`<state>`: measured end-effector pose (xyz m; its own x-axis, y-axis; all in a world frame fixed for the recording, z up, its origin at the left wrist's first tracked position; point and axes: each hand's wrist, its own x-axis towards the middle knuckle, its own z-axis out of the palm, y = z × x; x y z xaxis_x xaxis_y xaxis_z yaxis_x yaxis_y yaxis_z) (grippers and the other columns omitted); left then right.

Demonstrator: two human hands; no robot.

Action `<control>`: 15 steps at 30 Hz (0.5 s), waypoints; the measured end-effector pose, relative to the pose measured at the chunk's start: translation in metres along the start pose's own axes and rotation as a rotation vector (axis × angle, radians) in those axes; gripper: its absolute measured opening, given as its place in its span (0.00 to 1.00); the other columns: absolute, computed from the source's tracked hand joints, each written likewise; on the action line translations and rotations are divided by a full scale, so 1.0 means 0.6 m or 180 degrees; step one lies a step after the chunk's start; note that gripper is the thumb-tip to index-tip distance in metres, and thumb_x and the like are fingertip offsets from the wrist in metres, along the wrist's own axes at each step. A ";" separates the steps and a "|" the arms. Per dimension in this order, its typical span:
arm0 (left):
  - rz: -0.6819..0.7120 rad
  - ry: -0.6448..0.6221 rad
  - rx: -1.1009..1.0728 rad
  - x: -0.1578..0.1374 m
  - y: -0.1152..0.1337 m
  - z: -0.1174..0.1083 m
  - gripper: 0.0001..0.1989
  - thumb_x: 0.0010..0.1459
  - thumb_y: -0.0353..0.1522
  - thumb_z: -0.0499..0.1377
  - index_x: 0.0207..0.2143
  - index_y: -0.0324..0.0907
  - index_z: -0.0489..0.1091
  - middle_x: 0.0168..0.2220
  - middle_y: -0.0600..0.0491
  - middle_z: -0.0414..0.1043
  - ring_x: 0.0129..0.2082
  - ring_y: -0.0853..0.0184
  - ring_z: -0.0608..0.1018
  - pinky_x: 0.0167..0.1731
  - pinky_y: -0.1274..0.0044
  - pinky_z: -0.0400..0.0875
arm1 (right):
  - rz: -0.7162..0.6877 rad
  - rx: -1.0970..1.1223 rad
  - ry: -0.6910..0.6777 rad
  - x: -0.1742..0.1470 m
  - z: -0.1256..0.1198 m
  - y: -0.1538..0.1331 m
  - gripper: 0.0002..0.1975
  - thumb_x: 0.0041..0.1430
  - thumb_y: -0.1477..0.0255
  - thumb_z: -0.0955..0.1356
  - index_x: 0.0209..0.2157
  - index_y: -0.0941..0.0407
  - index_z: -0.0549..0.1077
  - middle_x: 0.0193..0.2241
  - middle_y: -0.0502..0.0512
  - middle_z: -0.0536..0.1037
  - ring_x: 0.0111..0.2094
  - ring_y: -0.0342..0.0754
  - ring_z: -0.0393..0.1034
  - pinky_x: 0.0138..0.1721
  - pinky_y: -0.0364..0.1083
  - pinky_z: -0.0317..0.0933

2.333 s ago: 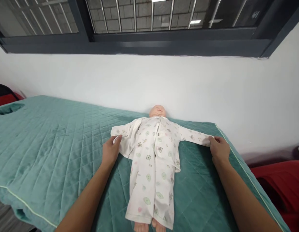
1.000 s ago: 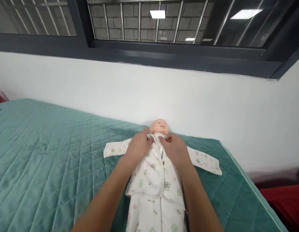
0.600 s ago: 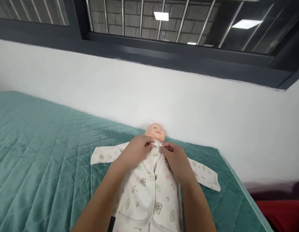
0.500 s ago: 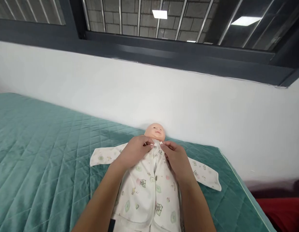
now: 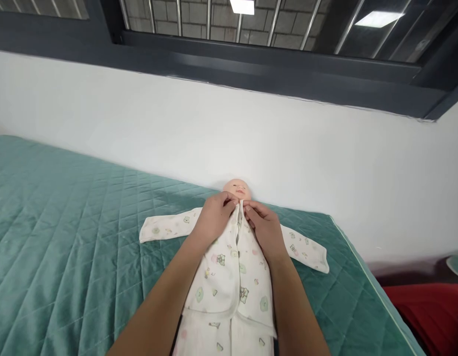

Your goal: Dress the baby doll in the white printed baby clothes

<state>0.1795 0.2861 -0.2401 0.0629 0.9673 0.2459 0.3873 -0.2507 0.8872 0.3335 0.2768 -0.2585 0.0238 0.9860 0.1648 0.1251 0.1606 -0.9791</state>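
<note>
A baby doll (image 5: pixel 237 187) lies on its back, its head toward the wall. It wears a white baby jacket (image 5: pixel 221 277) printed with small animals, its sleeves spread out to both sides. At the neckline my left hand (image 5: pixel 217 213) pinches one front edge of the jacket between thumb and fingers. Opposite it, my right hand (image 5: pixel 264 225) grips the other front edge, the two edges nearly meeting below the chin. A narrow gap shows in the front opening under the fingers. White printed trousers (image 5: pixel 217 338) show below the hem. Any fastener at the collar is hidden.
Under the doll spreads a green quilted bed cover (image 5: pixel 84 237). A white wall (image 5: pixel 214 133) rises behind it, with a dark window frame (image 5: pixel 251 71) and metal bars above. Something red (image 5: pixel 425 311) stands beyond the bed's right edge.
Both hands have lifted the jacket's collar edges and drawn them closer together, in front of the doll's chin. The jacket hem has risen, showing more of the trousers. The view has tilted slightly down.
</note>
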 end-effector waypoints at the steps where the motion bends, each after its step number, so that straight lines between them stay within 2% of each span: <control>1: -0.0045 -0.0027 -0.0039 0.001 -0.002 -0.001 0.10 0.61 0.33 0.53 0.30 0.43 0.72 0.32 0.54 0.77 0.33 0.64 0.76 0.36 0.74 0.66 | -0.0143 -0.0122 0.0012 0.000 0.002 -0.001 0.12 0.56 0.61 0.69 0.37 0.51 0.81 0.35 0.51 0.79 0.35 0.48 0.70 0.38 0.46 0.62; 3: -0.0140 -0.0045 -0.0176 0.001 -0.005 -0.004 0.07 0.59 0.32 0.55 0.33 0.42 0.73 0.35 0.53 0.78 0.36 0.65 0.77 0.39 0.74 0.67 | -0.0336 -0.0319 -0.0002 0.000 0.006 -0.004 0.10 0.56 0.63 0.69 0.37 0.50 0.81 0.42 0.52 0.80 0.42 0.50 0.71 0.44 0.47 0.62; 5: -0.0211 -0.0084 -0.0369 0.001 -0.007 -0.009 0.06 0.58 0.31 0.57 0.36 0.42 0.73 0.37 0.53 0.79 0.38 0.65 0.78 0.42 0.74 0.68 | -0.0349 -0.0454 -0.0039 -0.001 0.007 -0.006 0.09 0.56 0.63 0.69 0.36 0.51 0.81 0.44 0.52 0.79 0.41 0.49 0.70 0.44 0.47 0.62; 9: -0.0280 -0.0287 -0.0747 -0.002 -0.012 -0.017 0.09 0.57 0.31 0.58 0.41 0.43 0.72 0.37 0.52 0.79 0.40 0.64 0.79 0.44 0.73 0.70 | -0.0205 -0.0753 -0.0059 -0.003 0.006 -0.009 0.09 0.56 0.63 0.69 0.35 0.51 0.79 0.41 0.51 0.78 0.33 0.46 0.66 0.39 0.47 0.61; 15: -0.0505 -0.0400 -0.0764 -0.005 -0.008 -0.016 0.15 0.55 0.35 0.60 0.46 0.43 0.72 0.37 0.51 0.79 0.39 0.62 0.80 0.40 0.73 0.72 | -0.0199 -0.1065 -0.0126 -0.004 0.007 -0.015 0.08 0.53 0.65 0.69 0.35 0.51 0.76 0.35 0.50 0.74 0.30 0.46 0.63 0.35 0.47 0.59</control>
<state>0.1689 0.2837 -0.2413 0.1380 0.9886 0.0601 0.1740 -0.0840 0.9812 0.3282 0.2732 -0.2506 -0.0320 0.9767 0.2121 0.4436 0.2040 -0.8727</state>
